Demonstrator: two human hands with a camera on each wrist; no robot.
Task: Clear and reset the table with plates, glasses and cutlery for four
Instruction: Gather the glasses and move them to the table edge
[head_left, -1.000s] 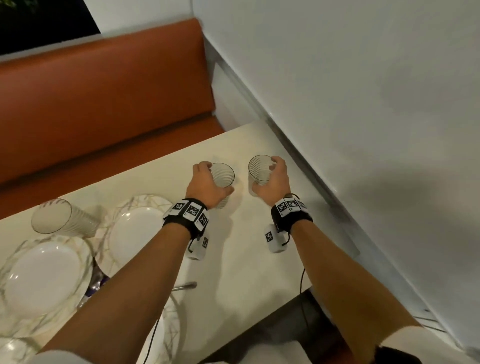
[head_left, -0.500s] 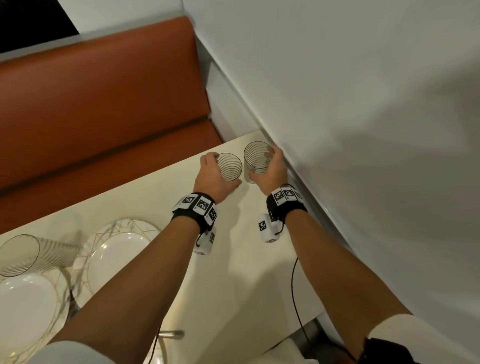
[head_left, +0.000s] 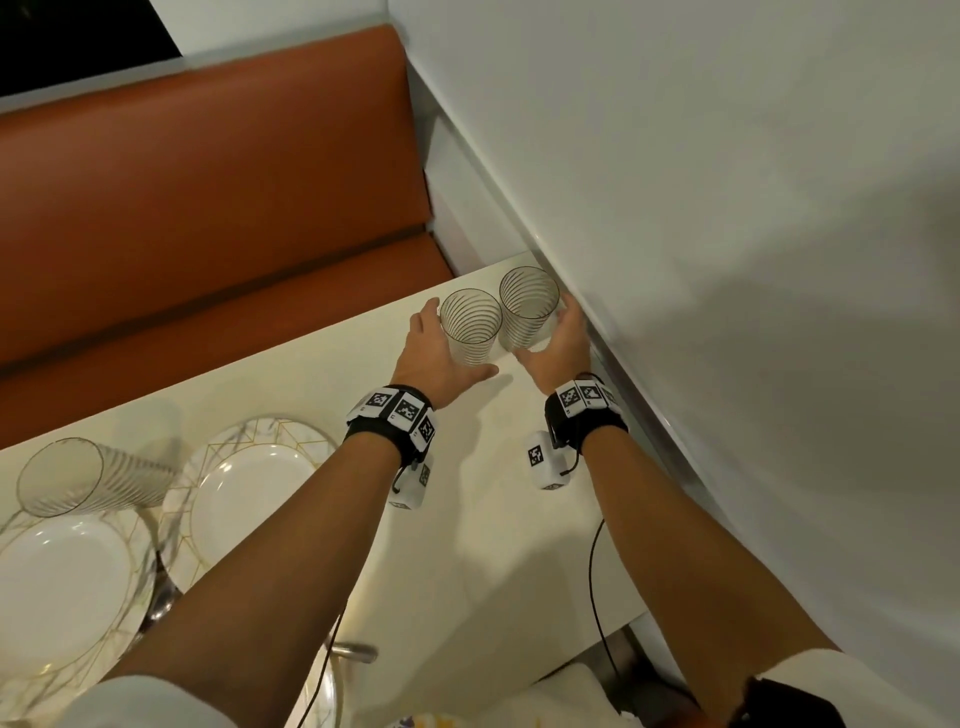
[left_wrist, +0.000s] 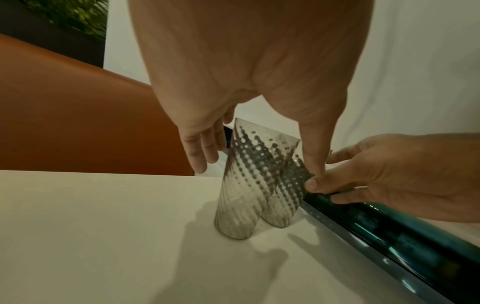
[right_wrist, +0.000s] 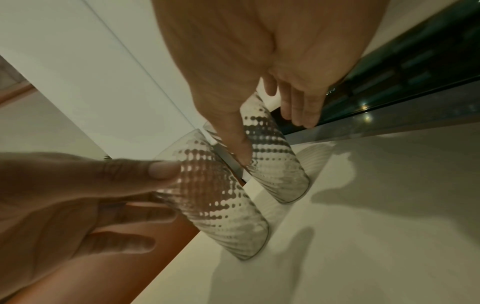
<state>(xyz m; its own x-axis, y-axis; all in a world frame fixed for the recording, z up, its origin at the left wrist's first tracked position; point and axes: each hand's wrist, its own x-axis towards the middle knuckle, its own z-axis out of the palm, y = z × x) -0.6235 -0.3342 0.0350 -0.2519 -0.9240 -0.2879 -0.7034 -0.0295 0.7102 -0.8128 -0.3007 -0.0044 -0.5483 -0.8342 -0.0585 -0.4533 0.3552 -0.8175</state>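
Two clear ribbed glasses stand side by side, touching, in the far right corner of the cream table (head_left: 498, 545). My left hand (head_left: 434, 356) is beside the left glass (head_left: 470, 327) (left_wrist: 244, 185) (right_wrist: 223, 205); its fingers are straight and stand off the glass, and the thumb lies along its near side. My right hand (head_left: 563, 343) flanks the right glass (head_left: 527, 312) (left_wrist: 288, 197) (right_wrist: 275, 164), thumb on the glass, fingers straight and apart from it by the wall.
A third ribbed glass (head_left: 62, 475) stands at the left by white plates (head_left: 249, 493) (head_left: 57, 587) on gold-veined underplates. Cutlery (head_left: 161, 603) lies between them. An orange bench (head_left: 208, 208) runs behind the table. A white wall (head_left: 727, 260) and a dark strip (left_wrist: 389, 236) border the right edge.
Both hands moved the two glasses away from me into the far right corner, brought them together and set them down. The fingers have loosened from the glasses.
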